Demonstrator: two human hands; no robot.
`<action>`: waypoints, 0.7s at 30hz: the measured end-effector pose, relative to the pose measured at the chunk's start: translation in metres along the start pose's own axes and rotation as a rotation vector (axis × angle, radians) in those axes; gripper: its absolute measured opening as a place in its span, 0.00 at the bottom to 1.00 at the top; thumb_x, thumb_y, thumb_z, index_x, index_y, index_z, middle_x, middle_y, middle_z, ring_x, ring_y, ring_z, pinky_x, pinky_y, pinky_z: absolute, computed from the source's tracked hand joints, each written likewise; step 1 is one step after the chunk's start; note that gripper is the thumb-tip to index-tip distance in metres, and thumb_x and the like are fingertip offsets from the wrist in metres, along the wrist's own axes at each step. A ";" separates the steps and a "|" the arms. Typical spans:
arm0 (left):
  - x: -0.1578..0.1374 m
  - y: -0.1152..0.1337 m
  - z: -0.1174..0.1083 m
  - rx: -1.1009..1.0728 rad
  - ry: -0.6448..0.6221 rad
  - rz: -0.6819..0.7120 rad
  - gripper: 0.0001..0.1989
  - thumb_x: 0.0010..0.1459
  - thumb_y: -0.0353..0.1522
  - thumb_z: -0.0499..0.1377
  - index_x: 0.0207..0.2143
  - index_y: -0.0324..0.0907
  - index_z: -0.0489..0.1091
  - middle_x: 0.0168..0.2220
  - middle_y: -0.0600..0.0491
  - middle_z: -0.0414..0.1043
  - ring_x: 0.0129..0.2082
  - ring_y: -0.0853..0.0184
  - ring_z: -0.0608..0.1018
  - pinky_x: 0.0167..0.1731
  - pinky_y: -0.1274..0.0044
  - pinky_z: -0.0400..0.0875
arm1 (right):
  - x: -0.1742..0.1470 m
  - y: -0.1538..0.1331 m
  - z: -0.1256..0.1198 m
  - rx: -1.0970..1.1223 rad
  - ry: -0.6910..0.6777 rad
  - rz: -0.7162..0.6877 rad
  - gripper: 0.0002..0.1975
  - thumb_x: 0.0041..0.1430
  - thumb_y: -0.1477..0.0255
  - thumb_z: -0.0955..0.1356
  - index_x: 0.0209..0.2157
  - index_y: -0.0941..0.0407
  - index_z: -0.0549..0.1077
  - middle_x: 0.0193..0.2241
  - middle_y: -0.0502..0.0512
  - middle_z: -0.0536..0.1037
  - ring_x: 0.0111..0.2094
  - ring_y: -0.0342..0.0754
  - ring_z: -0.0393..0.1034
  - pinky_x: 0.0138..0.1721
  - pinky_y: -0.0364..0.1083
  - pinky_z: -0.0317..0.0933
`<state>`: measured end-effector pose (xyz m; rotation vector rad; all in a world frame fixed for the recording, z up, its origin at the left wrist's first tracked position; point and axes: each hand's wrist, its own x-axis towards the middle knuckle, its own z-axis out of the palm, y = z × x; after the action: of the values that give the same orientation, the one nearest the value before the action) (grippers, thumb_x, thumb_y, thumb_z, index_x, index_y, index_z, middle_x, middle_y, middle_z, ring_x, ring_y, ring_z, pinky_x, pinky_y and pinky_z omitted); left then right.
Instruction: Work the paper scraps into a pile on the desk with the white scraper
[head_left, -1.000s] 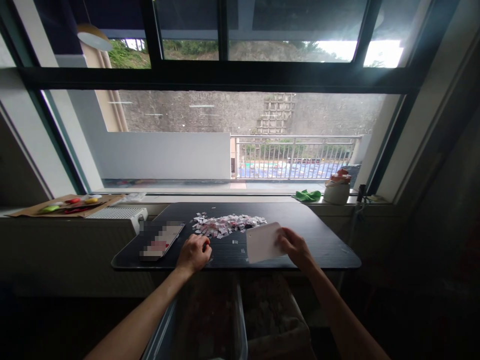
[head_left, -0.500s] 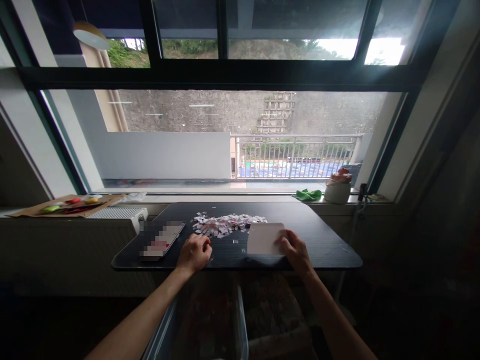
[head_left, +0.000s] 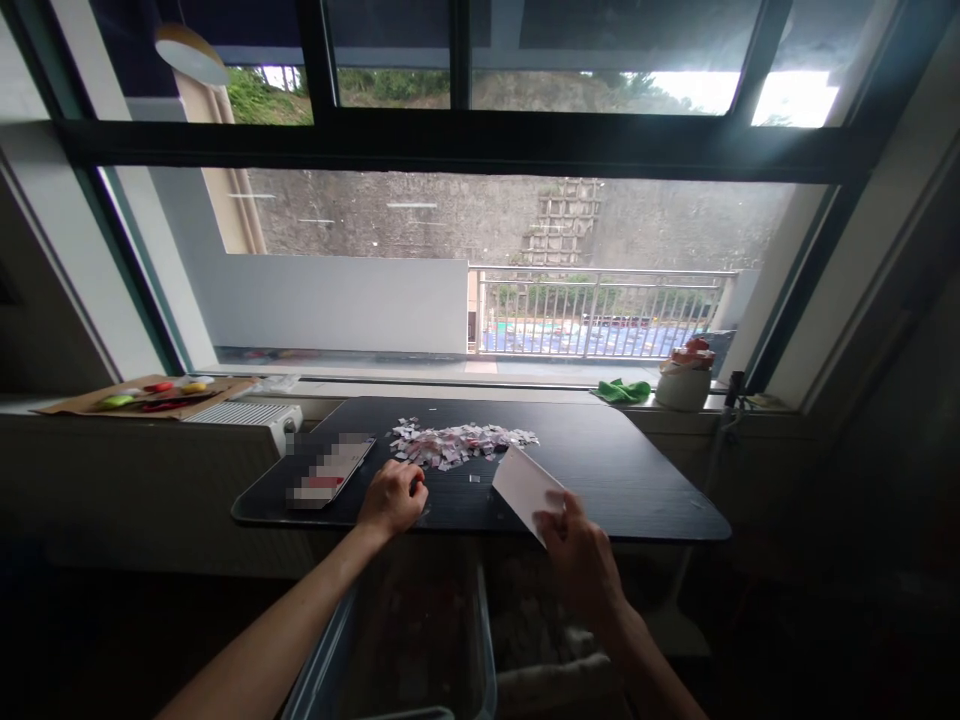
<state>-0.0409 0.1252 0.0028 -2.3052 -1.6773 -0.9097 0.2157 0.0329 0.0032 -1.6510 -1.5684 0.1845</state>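
While the right hand (head_left: 579,545) grips the card (head_left: 526,490) by its right side, between thumb and fingers, the left hand (head_left: 394,497) sits at the table's near edge, left of its middle; the left fingers are curled in, and I cannot tell whether they close on anything. The card is white and slants over the near half of the table (head_left: 630,485), right of the middle, its far corner just beside the right end of the scraps (head_left: 457,445); whether it touches the table, I cannot tell. The right hand itself overlaps the near edge in view.

The scraps, small pale bits with touches of pink, lie in a loose heap stretched from left to right, beyond the hands and nearer the far edge; one stray bit lies between heap and near edge, another close to the far edge. Toward the left edge lies a flat slab (head_left: 346,470), mostly pixelated, well apart from the card; below the near edge stands a clear tub (head_left: 486,630), its contents too dark to make out.

Beyond the far edge, on the sill, a green cloth (head_left: 621,391) lies just beside a white pot (head_left: 682,388); past the left edge is a radiator (head_left: 241,414).
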 end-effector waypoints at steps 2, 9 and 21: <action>0.000 0.000 0.000 -0.007 -0.001 0.000 0.07 0.49 0.28 0.51 0.24 0.42 0.67 0.27 0.51 0.72 0.34 0.63 0.70 0.36 0.72 0.65 | 0.002 -0.012 0.013 -0.037 -0.012 -0.052 0.16 0.57 0.66 0.58 0.44 0.56 0.65 0.28 0.58 0.79 0.27 0.54 0.74 0.28 0.46 0.60; -0.001 0.001 0.000 -0.009 -0.006 -0.008 0.07 0.48 0.28 0.51 0.24 0.42 0.67 0.27 0.51 0.71 0.33 0.64 0.69 0.35 0.73 0.64 | 0.016 -0.039 0.037 -0.008 -0.082 -0.204 0.15 0.56 0.70 0.58 0.45 0.56 0.65 0.27 0.55 0.79 0.26 0.51 0.73 0.27 0.44 0.58; 0.000 0.004 0.001 -0.002 -0.020 -0.030 0.06 0.49 0.29 0.51 0.25 0.42 0.68 0.27 0.51 0.70 0.34 0.63 0.69 0.35 0.72 0.63 | 0.043 -0.028 0.038 0.091 -0.229 -0.292 0.08 0.56 0.70 0.59 0.38 0.53 0.66 0.32 0.53 0.80 0.32 0.49 0.75 0.34 0.45 0.62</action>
<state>-0.0369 0.1239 0.0027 -2.3039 -1.7248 -0.8972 0.1801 0.0848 0.0145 -1.3488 -1.9241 0.2940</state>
